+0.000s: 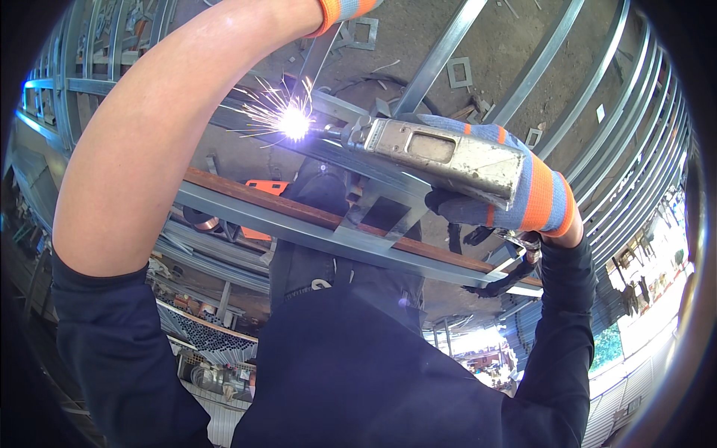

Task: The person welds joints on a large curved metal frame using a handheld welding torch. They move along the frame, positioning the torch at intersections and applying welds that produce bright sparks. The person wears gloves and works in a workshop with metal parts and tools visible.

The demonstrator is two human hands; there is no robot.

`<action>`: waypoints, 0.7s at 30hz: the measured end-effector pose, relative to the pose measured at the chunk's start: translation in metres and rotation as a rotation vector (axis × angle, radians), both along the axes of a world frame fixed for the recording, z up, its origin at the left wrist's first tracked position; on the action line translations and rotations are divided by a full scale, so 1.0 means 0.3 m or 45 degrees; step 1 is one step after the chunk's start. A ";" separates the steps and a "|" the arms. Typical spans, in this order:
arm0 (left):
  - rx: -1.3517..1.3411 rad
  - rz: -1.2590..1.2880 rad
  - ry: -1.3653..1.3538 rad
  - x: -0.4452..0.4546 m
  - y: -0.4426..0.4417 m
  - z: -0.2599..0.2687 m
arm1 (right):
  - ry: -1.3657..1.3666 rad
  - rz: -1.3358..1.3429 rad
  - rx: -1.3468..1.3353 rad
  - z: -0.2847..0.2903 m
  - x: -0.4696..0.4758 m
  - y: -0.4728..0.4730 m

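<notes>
A blue-grey and orange knitted glove covers my right hand [540, 187], which grips a scuffed metal welding gun [487, 168] from its far side and below. The gun's nozzle points left. At its tip a white glare throws sparks [274, 115] over a metal tube frame [364, 165], hiding the exact weld spot. My left forearm reaches up past the glare. Only its orange and blue glove cuff [336, 10] shows at the top edge; the left hand itself is out of view.
Nearer my body run a galvanized tube [252, 215] and a rust-brown bar [280, 203], with a square-holed metal plate [355, 227] across them. Long parallel tubes [538, 61] fill the right side. Square-holed plates [459, 73] lie on the dirt floor. A copper-coloured wire spool [208, 223] sits below left.
</notes>
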State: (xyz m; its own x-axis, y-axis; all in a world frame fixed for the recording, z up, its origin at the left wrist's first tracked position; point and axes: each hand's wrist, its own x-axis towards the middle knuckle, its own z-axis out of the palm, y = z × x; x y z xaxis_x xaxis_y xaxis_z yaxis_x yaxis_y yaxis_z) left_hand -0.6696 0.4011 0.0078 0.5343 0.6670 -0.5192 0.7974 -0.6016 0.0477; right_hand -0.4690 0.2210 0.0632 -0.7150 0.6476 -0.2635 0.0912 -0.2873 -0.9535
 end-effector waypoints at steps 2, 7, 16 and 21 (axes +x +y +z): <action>-0.004 0.001 -0.001 0.007 -0.003 -0.012 | -0.052 0.019 -0.073 0.008 0.010 0.003; 0.007 0.010 0.047 0.001 0.009 0.003 | -0.155 0.029 -0.125 0.054 0.043 0.008; -0.205 -0.065 0.024 -0.021 0.044 0.041 | -0.682 -0.800 -0.957 0.583 0.018 -0.200; 0.256 -0.249 -0.340 -0.182 0.143 0.104 | -0.877 -0.888 -0.588 0.853 -0.136 -0.285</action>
State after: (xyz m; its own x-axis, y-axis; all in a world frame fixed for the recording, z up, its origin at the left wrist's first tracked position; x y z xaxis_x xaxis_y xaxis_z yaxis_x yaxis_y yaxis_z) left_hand -0.7241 0.4438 0.0391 0.7600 0.6137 -0.2139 0.6424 -0.7593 0.1037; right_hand -0.5099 0.1356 0.3192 0.1675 0.5892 -0.7904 0.2431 -0.8017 -0.5461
